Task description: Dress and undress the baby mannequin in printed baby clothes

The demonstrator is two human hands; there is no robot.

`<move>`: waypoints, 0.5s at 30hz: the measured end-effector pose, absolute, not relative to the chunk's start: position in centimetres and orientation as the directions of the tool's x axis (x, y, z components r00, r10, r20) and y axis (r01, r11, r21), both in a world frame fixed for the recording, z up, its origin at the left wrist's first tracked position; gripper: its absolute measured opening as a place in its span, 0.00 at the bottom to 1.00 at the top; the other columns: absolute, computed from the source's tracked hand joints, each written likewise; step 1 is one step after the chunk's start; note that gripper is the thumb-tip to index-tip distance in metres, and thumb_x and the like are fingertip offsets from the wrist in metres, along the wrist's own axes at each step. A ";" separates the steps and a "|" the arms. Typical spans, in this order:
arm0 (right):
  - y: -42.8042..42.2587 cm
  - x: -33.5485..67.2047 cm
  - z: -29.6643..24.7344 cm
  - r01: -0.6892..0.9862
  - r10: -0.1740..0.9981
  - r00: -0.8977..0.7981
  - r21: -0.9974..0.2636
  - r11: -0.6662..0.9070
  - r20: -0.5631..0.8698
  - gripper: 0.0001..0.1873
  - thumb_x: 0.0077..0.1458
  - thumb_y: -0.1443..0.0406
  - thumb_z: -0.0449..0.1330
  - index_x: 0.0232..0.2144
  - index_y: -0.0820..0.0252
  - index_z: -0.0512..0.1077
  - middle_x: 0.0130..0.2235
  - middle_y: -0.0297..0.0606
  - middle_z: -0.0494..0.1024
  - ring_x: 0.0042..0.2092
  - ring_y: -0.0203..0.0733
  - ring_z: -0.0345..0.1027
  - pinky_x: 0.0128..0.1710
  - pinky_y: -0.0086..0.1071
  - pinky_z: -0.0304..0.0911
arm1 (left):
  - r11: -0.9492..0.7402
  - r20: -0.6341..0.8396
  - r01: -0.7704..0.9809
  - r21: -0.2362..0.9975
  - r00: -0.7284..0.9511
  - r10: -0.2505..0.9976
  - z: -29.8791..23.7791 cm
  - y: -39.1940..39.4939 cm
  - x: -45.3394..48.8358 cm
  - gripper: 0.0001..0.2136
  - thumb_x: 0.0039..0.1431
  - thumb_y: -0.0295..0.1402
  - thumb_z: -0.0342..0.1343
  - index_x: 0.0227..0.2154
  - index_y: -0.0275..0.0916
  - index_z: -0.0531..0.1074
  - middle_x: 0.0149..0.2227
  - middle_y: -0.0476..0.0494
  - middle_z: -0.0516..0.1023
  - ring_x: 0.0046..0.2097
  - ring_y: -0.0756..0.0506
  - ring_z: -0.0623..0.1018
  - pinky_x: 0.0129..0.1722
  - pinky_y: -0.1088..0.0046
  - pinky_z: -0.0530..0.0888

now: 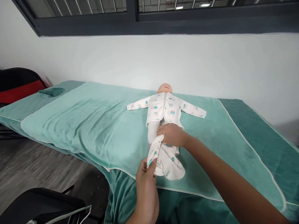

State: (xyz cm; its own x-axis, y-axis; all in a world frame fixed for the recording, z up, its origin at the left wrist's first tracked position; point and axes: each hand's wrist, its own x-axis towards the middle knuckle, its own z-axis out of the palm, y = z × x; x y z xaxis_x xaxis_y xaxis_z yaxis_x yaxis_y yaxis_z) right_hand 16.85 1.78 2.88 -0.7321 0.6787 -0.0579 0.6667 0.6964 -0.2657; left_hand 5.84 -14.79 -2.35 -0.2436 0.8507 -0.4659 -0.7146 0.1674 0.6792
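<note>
Fingers (151, 168) of the left hand (146, 188) pinch a printed white garment (171, 165); those of the right hand (172, 134) clasp it higher, by the legs (153, 132) of a doll (163, 107) on the green blanket (105, 124).

Bare left hand (147, 188), bare right hand (173, 134), bare right forearm (219, 177).
The left thumb (151, 168) is rounded, the left wrist (143, 216) uncovered to the near edge of view. The right hand has a curved back and narrows at the right wrist (188, 142); the uncovered forearm broadens toward the near right.
</note>
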 end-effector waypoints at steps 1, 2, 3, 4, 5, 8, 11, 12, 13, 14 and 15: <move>1.7 16.8 3.1 0.678 0.679 -0.728 -0.237 0.696 -0.090 0.05 0.48 0.68 0.62 0.28 0.58 0.80 0.37 0.36 0.82 0.39 0.41 0.71 0.34 0.30 0.54 | 0.157 -0.462 -0.704 0.692 -0.265 0.846 -3.0 -14.8 5.6 0.17 0.49 0.40 0.68 0.38 0.36 0.76 0.36 0.43 0.79 0.35 0.47 0.77 0.37 0.72 0.72; 1.6 16.7 3.3 0.688 0.681 -0.723 -0.218 0.692 -0.120 0.05 0.49 0.66 0.62 0.29 0.57 0.80 0.36 0.36 0.82 0.38 0.41 0.71 0.34 0.31 0.53 | 0.153 -0.454 -0.686 0.711 -0.282 0.845 -3.7 -14.8 5.2 0.16 0.49 0.40 0.68 0.39 0.36 0.76 0.36 0.44 0.79 0.35 0.47 0.76 0.37 0.72 0.71; 1.5 16.6 3.5 0.695 0.681 -0.718 -0.207 0.688 -0.146 0.06 0.50 0.65 0.62 0.29 0.56 0.80 0.35 0.35 0.82 0.38 0.42 0.71 0.33 0.31 0.52 | 0.158 -0.444 -0.658 0.736 -0.293 0.847 -4.3 -14.7 4.8 0.16 0.49 0.39 0.67 0.39 0.37 0.76 0.35 0.45 0.78 0.35 0.47 0.75 0.36 0.73 0.70; 1.4 16.5 3.6 0.700 0.680 -0.714 -0.200 0.685 -0.168 0.06 0.51 0.64 0.62 0.29 0.56 0.80 0.34 0.35 0.82 0.37 0.42 0.70 0.32 0.31 0.52 | 0.170 -0.430 -0.615 0.770 -0.303 0.850 -4.7 -14.5 4.2 0.14 0.50 0.39 0.66 0.39 0.38 0.76 0.35 0.47 0.78 0.35 0.48 0.74 0.36 0.74 0.69; 1.4 16.4 3.7 0.702 0.677 -0.713 -0.196 0.685 -0.184 0.06 0.52 0.63 0.61 0.28 0.56 0.79 0.33 0.35 0.82 0.36 0.41 0.70 0.32 0.31 0.51 | 0.186 -0.411 -0.558 0.809 -0.311 0.857 -5.1 -14.3 3.7 0.13 0.51 0.39 0.64 0.38 0.39 0.76 0.35 0.48 0.78 0.35 0.48 0.73 0.36 0.74 0.68; 1.2 16.4 3.7 0.687 0.662 -0.727 -0.190 0.701 -0.183 0.07 0.53 0.63 0.61 0.25 0.56 0.77 0.31 0.36 0.81 0.34 0.41 0.69 0.31 0.32 0.49 | 0.237 -0.351 -0.366 0.900 -0.288 0.891 -5.3 -13.4 2.0 0.08 0.52 0.37 0.61 0.34 0.40 0.76 0.32 0.50 0.75 0.34 0.48 0.71 0.35 0.75 0.66; 1.2 16.7 3.0 0.686 0.684 -0.721 -0.242 0.686 -0.106 0.05 0.53 0.67 0.61 0.26 0.57 0.75 0.31 0.36 0.79 0.32 0.40 0.68 0.31 0.32 0.49 | 0.293 -0.362 -0.300 0.908 -0.210 0.908 -4.7 -12.7 1.1 0.07 0.53 0.37 0.60 0.31 0.39 0.74 0.30 0.50 0.73 0.34 0.48 0.69 0.35 0.75 0.65; 1.2 16.9 2.7 0.675 0.691 -0.721 -0.283 0.681 -0.057 0.04 0.53 0.68 0.60 0.27 0.57 0.75 0.32 0.35 0.79 0.33 0.39 0.68 0.32 0.31 0.51 | 0.315 -0.380 -0.309 0.897 -0.179 0.908 -4.5 -12.6 0.9 0.07 0.53 0.38 0.61 0.31 0.39 0.74 0.30 0.50 0.73 0.34 0.48 0.69 0.35 0.75 0.64; 1.1 17.0 2.5 0.657 0.695 -0.719 -0.326 0.679 -0.002 0.04 0.53 0.69 0.60 0.29 0.57 0.74 0.34 0.35 0.79 0.34 0.39 0.68 0.33 0.31 0.53 | 0.329 -0.393 -0.329 0.885 -0.150 0.907 -4.3 -12.4 0.9 0.08 0.53 0.38 0.61 0.31 0.39 0.74 0.31 0.50 0.73 0.34 0.49 0.69 0.35 0.75 0.65; 1.1 17.1 2.2 0.636 0.698 -0.714 -0.365 0.679 0.054 0.05 0.54 0.70 0.59 0.31 0.57 0.74 0.36 0.36 0.78 0.36 0.39 0.69 0.35 0.30 0.55 | 0.334 -0.399 -0.360 0.871 -0.124 0.909 -4.0 -12.3 0.9 0.09 0.53 0.38 0.61 0.32 0.38 0.74 0.31 0.49 0.74 0.34 0.49 0.70 0.36 0.75 0.65; 1.0 17.2 2.0 0.616 0.699 -0.708 -0.395 0.682 0.101 0.05 0.54 0.71 0.58 0.32 0.58 0.74 0.38 0.37 0.78 0.37 0.39 0.69 0.37 0.30 0.56 | 0.331 -0.402 -0.400 0.855 -0.106 0.909 -3.8 -12.2 1.0 0.09 0.53 0.38 0.62 0.33 0.38 0.74 0.32 0.49 0.75 0.34 0.48 0.70 0.36 0.74 0.65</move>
